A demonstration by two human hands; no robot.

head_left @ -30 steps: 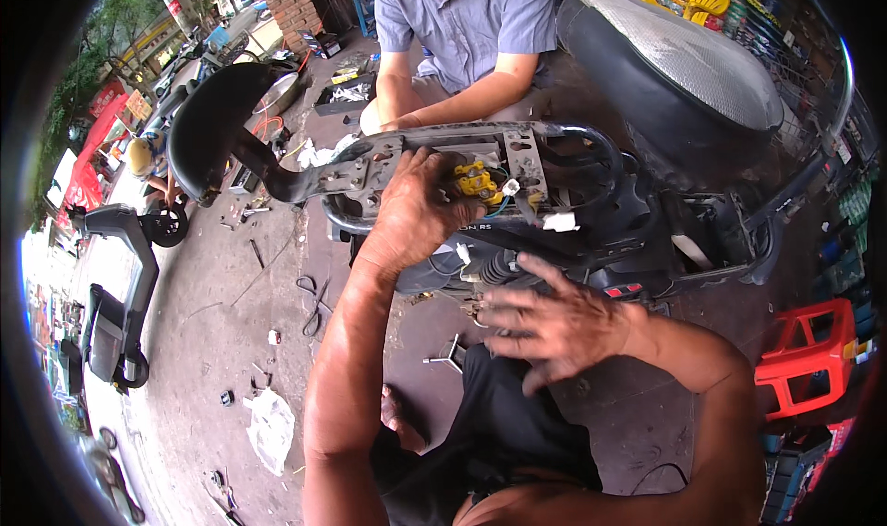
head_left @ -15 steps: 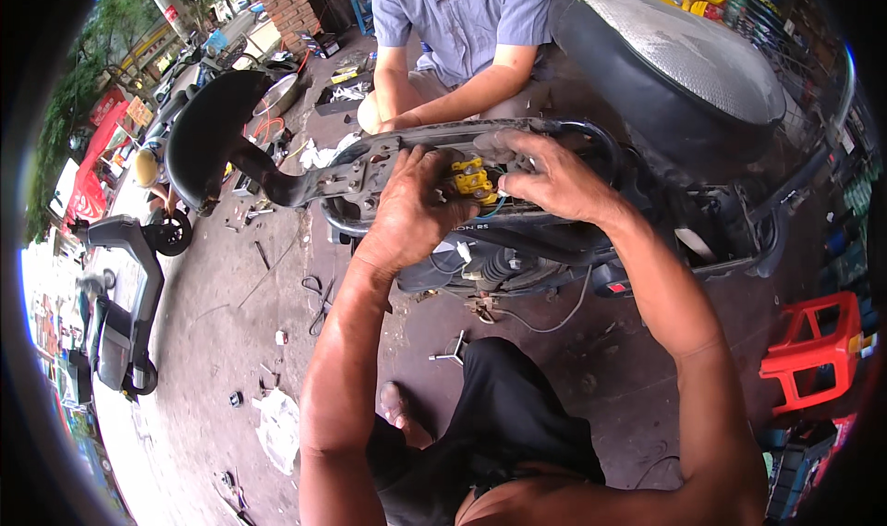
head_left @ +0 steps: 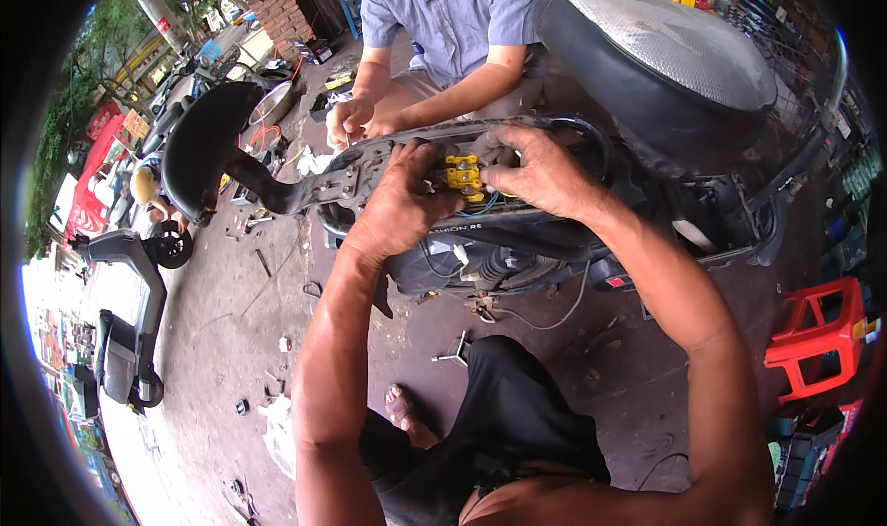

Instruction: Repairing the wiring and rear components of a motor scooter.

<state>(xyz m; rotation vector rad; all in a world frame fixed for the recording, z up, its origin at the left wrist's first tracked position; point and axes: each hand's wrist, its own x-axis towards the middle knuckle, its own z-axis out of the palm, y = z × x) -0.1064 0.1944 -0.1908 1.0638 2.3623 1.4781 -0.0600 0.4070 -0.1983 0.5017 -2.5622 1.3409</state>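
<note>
Both hands up on a stripped scooter frame, working at a yellow connector set in the frame's middle, above the black body. L hand curled over the frame from the near side, fingers bent and pressed vs. the metal just left of the connector, thumb side touching it; grip looks closed round the frame edge. R hand comes in from the right, fingers bunched and pinching at the connector's right side; fingertips partly hidden, can't tell exactly what they nip. Thin wires run down from the connector. Across the frame a co-worker in a blue shirt sits, co-worker's hands close together at the frame's far left end, holding smth small, too tiny to tell. Black seat tilted up at right. Red stool on the ground, far right. Cross wrench lies on the concrete by the wearer's knee. Grey scooter parked at left, well apart.
</note>
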